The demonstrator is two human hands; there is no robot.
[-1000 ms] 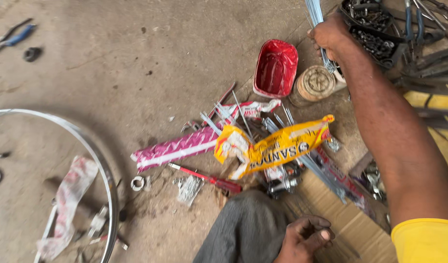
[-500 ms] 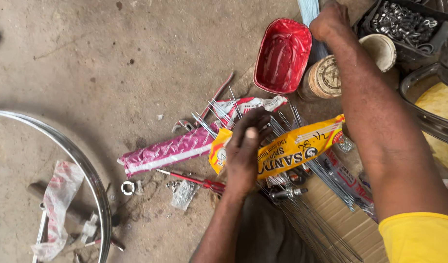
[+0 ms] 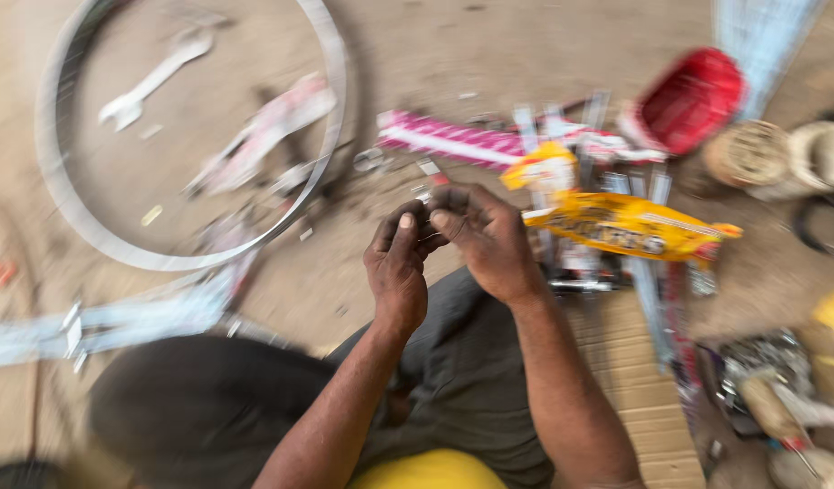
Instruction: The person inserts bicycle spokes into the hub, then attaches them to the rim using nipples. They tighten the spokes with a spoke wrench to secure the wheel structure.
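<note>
1. Dusty concrete floor [image 3: 544, 45] fills the blurred head view; both hands meet just above the person's dark-trousered knees [image 3: 453, 362], near the middle of the frame.
2. Left hand [image 3: 397, 263] and right hand [image 3: 485, 240] are touching at the fingertips, pinched together on something small between them. Blur hides it, so I cannot tell what it is or how firmly it is clamped.
3. At ten o'clock from the hands lies a bare bicycle wheel rim [image 3: 331, 109], with a flat spanner [image 3: 149, 86] inside its circle.
4. At two o'clock, just beside the right hand, a yellow packet [image 3: 630, 226] lies over a scatter of thin metal spokes [image 3: 657, 308]; a pink-and-white wrapper [image 3: 453, 140] sits at twelve o'clock.
5. Further toward two o'clock stands a red plastic tub [image 3: 693, 100].
6. Judging by the layout, the work looks early: the rim carries no spokes, loose parts remain spread around, and only the small piece is in hand.
</note>
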